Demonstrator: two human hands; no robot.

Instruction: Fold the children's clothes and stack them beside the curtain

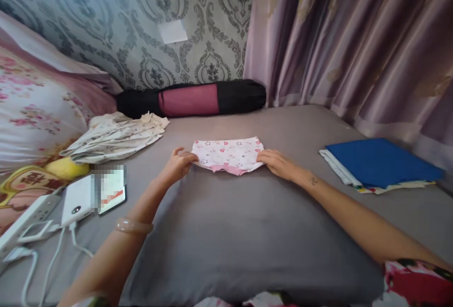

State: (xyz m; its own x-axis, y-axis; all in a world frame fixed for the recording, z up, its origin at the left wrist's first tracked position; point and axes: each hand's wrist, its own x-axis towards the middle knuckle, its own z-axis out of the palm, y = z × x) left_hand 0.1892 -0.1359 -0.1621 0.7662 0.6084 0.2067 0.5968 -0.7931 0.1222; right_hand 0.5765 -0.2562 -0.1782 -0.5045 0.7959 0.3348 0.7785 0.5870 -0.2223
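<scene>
A small white garment (228, 154) with pink prints and a pink edge lies folded flat on a grey pillow (230, 241) in front of me. My left hand (179, 163) pinches its left edge with curled fingers. Resting palm down on the garment's right edge is my right hand (278, 162), fingers together and pressing the cloth. A pale bangle (133, 225) circles my left wrist.
A crumpled cream printed cloth (116, 136) lies at the left. Behind it a black and maroon roll bag (193, 98) rests against the wall. Folded blue cloth (380, 163) sits at the right by the curtain. A power bank (76, 200), a phone (112, 190), a power strip (30, 217) and cables lie at the lower left.
</scene>
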